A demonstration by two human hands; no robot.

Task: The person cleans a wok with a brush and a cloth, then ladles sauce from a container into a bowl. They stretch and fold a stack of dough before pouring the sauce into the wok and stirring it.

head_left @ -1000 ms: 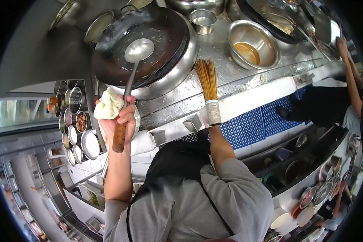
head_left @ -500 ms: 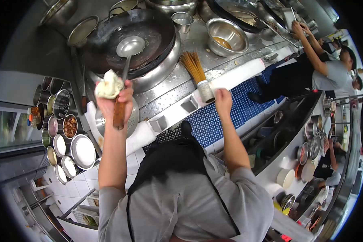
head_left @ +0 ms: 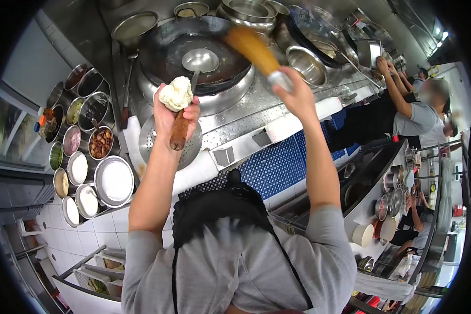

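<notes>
My left hand (head_left: 168, 116) is closed around the wooden handle of a ladle (head_left: 201, 60) and also holds a crumpled white cloth (head_left: 176, 94). The ladle's bowl rests over the dark wok (head_left: 165, 52). In my right hand (head_left: 297, 97) is a bamboo brush (head_left: 252, 48), gripped by its pale wrapped end, its bristles blurred and pointing up-left over the wok's right edge. A perforated strainer (head_left: 190, 149) lies beneath my left forearm.
Metal containers of food, among them a large white-filled one (head_left: 114, 181), stand at the left. Beside the brush is a steel bowl (head_left: 307, 65). At the right a co-worker (head_left: 421, 118) holds a metal pan (head_left: 369, 52). A folded towel (head_left: 303, 118) lines the counter edge.
My right hand has taken hold of the bamboo brush and lifted it up toward the wok. The view has shifted, and the left hand still holds the ladle and cloth.
</notes>
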